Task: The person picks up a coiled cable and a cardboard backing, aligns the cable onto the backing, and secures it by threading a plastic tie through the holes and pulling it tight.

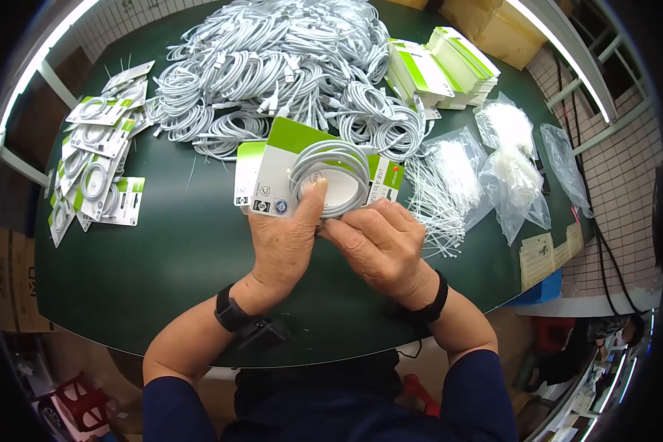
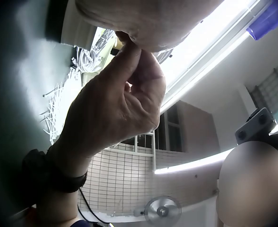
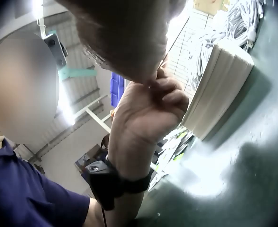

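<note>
In the head view my left hand [image 1: 283, 247] holds a green and white packaging card [image 1: 272, 166], its thumb pressed over a coiled grey-white USB cable [image 1: 331, 151] lying against the card's front. My right hand [image 1: 379, 247] is curled, thumb and index finger pinched together at the coil's lower edge; what sits between those fingertips is hidden. More green and white cards [image 1: 249, 173] show behind the held one. A thick stack of cards [image 3: 222, 87] appears beside the left hand in the right wrist view.
A big heap of coiled cables [image 1: 287, 59] fills the table's far side. Carded cables [image 1: 99, 158] pile up at left. Card stacks [image 1: 449, 66] stand at back right, near white cable ties [image 1: 438, 191] and plastic bags [image 1: 516, 158]. A dark box-shaped device [image 1: 265, 333] hangs by the left wrist.
</note>
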Demonstrator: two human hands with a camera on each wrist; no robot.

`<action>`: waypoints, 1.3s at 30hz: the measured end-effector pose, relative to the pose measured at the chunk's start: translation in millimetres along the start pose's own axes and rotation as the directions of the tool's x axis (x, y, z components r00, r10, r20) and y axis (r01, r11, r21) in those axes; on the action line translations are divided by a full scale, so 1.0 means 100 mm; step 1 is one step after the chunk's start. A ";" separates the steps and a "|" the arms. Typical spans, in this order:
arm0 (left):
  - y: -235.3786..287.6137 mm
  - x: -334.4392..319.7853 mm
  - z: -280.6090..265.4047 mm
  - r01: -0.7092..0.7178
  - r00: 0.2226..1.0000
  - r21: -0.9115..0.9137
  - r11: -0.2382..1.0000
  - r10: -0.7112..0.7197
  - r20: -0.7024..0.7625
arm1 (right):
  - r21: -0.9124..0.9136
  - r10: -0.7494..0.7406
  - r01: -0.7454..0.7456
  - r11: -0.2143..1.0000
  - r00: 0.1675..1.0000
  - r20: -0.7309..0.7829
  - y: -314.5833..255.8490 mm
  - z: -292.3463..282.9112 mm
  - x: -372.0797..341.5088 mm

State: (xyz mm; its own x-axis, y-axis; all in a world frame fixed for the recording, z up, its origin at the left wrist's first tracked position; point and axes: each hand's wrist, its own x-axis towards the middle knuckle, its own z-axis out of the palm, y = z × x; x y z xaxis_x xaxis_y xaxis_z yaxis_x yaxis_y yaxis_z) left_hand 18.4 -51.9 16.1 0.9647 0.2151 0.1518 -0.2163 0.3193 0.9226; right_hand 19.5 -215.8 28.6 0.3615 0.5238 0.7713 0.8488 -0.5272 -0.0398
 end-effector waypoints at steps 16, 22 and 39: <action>-0.02 0.05 -0.05 0.005 1.000 -0.025 1.000 -0.005 -0.012 | 0.324 0.015 0.004 0.946 0.998 -0.054 0.00 0.20 -0.11; -0.04 0.00 -0.07 -0.004 1.000 0.007 1.000 0.004 0.024 | 0.241 -0.013 0.017 0.970 1.000 -0.016 0.06 0.18 -0.13; -0.06 -0.04 -0.05 0.044 0.998 -0.064 0.997 -0.041 0.046 | 0.186 0.119 -0.109 0.977 0.992 -0.042 0.02 0.22 -0.11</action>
State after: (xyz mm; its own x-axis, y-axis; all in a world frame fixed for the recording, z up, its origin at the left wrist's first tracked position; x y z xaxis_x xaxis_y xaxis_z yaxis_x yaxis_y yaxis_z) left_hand 15.6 -50.1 7.8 0.9787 0.1594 0.1293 -0.1825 0.3869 0.9039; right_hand 26.1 -208.2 6.2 0.4435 0.4290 0.7869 0.8610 -0.4478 -0.2411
